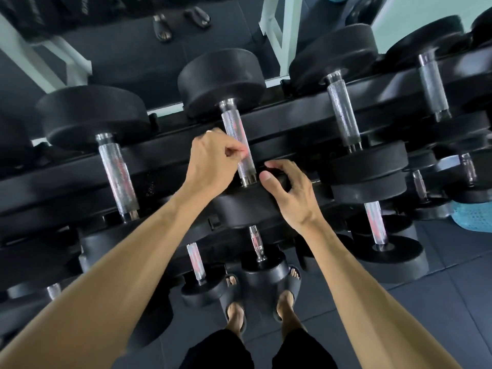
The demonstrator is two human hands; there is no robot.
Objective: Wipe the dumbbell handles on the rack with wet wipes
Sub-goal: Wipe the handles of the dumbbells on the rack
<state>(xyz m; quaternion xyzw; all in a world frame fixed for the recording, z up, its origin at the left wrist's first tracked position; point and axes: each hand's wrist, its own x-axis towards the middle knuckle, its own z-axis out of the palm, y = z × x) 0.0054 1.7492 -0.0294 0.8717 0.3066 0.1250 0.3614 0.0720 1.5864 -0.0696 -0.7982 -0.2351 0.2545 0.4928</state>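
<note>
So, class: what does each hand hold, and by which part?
The left hand curls beside the middle dumbbell's handle; a wipe cannot be told. The right hand rests on its near weight.

Black tiered rack (279, 121) with black-ended dumbbells (234, 123) across its rails, on dark floor (452, 262).

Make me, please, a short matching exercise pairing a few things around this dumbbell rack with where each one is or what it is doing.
Things:
1. left hand
2. right hand
3. turquoise basket
4. black sandals

Places or states:
A. on the person's feet, on the floor below the rack
B. fingers curled against the middle dumbbell handle
C. at the right edge, beside the lower dumbbells
D. resting on that dumbbell's near black weight

Pairs: 1-B, 2-D, 3-C, 4-A
</note>
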